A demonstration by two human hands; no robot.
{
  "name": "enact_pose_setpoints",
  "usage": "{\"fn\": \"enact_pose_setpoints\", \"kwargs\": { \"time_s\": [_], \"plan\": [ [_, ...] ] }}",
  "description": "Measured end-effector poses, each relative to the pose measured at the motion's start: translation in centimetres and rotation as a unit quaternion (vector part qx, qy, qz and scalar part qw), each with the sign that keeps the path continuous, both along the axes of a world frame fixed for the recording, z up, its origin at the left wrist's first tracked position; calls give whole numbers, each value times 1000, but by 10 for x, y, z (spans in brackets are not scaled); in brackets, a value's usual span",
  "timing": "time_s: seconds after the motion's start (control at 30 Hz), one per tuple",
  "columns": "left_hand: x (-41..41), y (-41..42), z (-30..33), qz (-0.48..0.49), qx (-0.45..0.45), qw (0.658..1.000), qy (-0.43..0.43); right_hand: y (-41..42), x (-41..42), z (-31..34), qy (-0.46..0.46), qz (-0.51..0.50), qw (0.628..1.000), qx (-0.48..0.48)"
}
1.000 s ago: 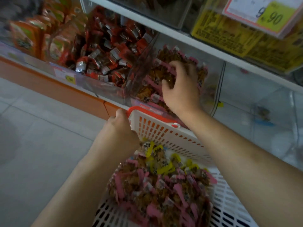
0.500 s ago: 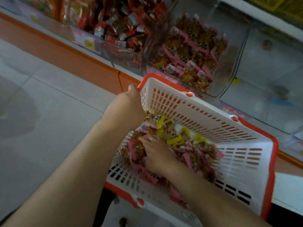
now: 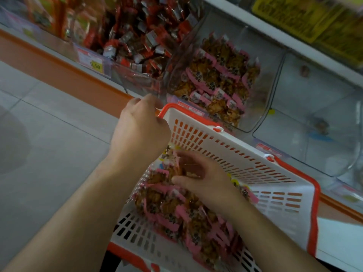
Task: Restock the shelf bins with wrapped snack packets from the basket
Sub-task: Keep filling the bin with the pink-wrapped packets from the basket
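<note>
Price tag (image 3: 95,66) reading "9.90" on shelf edge, right hand (image 3: 204,178) fingers curled around pink-edged snack packets (image 3: 176,211) in basket (image 3: 245,154), left hand (image 3: 140,128) gripping basket's far-left corner, packet orientations mixed.

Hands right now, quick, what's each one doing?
Left hand: gripping the basket's corner rim.
Right hand: fingers curled around pink-wrapped snack packets in the basket.

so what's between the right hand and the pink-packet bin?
Head view: the basket's slotted white wall and red rim stand between the right hand and the bin.
</note>
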State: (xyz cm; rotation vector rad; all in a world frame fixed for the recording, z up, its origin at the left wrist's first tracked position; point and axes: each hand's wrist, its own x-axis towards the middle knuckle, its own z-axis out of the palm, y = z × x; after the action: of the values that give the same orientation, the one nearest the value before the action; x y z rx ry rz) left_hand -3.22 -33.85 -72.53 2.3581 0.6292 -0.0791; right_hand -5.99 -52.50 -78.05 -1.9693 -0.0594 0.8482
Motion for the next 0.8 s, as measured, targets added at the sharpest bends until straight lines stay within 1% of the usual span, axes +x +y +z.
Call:
{"fn": "enact_pose_setpoints", "kwargs": {
  "time_s": [0.07, 0.13, 0.23, 0.3, 0.4, 0.47, 0.57, 0.63, 0.67, 0.73, 0.8],
  "plan": [
    [1, -4, 1, 6, -39, 999, -14, -16, 3, 23, 32, -58, 995, 70],
    [6, -12, -2, -7, -92, 996, -2, -31, 2, 38, 79, -118, 977, 157],
    [11, -28, -5, -41, -151, 988, 1, -47, 2, 41, 98, -193, 955, 203],
    [15, -40, -7, -57, -162, 985, -1, -59, 6, 36, 89, -216, 950, 205],
    [19, -54, -8, -51, -186, 981, -15, -68, 18, 37, 56, -212, 953, 210],
    [20, -62, -5, -53, -243, 968, -29, -71, 27, 43, 42, -205, 954, 214],
    [21, -72, 5, -38, -356, 933, -36, -78, 40, 46, -8, -182, 967, 177],
    [24, -75, 10, -42, -408, 911, -37, -84, 49, 50, -29, -153, 976, 151],
    [26, -75, 10, -50, -421, 905, -31, -89, 53, 51, -40, -135, 981, 131],
    [28, -76, 10, -80, -414, 907, -3, -96, 60, 57, -60, -117, 986, 100],
    [28, -80, 7, -115, -395, 911, 31, -101, 64, 58, -69, -160, 979, 109]
  ]
}}
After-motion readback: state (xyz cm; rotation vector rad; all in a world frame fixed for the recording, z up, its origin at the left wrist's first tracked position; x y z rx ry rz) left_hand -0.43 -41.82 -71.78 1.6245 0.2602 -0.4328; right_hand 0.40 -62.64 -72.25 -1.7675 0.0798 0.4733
